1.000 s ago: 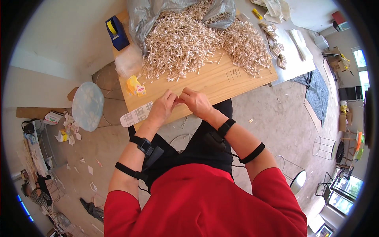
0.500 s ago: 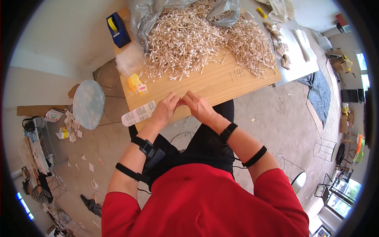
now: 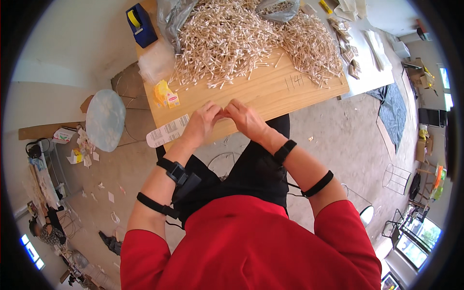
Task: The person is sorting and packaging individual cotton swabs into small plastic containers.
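Strip (image 3: 167, 131) beside left hand (image 3: 200, 123) slants lengthwise, rounded end pointing lower-left.

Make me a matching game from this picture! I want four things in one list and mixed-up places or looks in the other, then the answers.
Things:
1. dark blue tape dispenser
2. white printed strip with a rounded end
3. thin white-tipped cotton swabs
4. pale blue, round-topped stool

Places or looks:
A. apart from the light wooden table, to its left
B. heaped farther off than the right hand
C. holding a yellow roll
D. lying beside the left hand

Pairs: 1-C, 2-D, 3-B, 4-A
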